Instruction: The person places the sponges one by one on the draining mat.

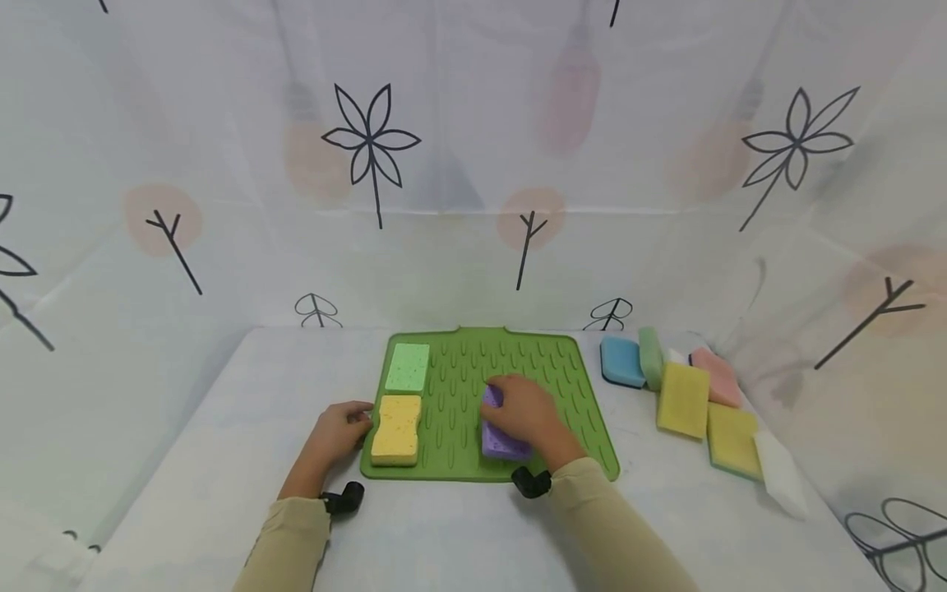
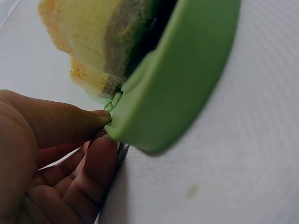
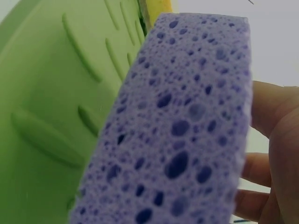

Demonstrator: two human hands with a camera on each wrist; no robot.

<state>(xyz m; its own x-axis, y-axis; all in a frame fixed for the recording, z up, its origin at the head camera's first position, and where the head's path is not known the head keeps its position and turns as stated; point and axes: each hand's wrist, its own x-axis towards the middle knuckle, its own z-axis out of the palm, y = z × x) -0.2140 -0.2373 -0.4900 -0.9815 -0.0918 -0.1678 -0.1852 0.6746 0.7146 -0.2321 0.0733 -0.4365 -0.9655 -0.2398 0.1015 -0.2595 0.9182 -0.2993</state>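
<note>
A purple porous sponge (image 1: 503, 445) is held by my right hand (image 1: 531, 418) over the front part of a ridged green mat (image 1: 457, 411). In the right wrist view the sponge (image 3: 173, 116) fills the middle, with the fingers on its far side. My left hand (image 1: 334, 434) pinches the mat's left edge between thumb and index finger, as the left wrist view shows at the mat's rim (image 2: 187, 79). Beside that hand, a yellow sponge (image 1: 397, 432) with a wavy outline lies at the mat's front left. Behind it lies a light green sponge (image 1: 408, 367).
Right of the mat, on the white-covered table (image 1: 414, 534), lie a blue sponge (image 1: 622, 362), a green sponge (image 1: 650, 358), a pink sponge (image 1: 716, 376), two yellow sponges, one (image 1: 683, 400) behind the other (image 1: 732, 441), and a white piece (image 1: 781, 475). A patterned curtain (image 1: 473, 164) hangs behind.
</note>
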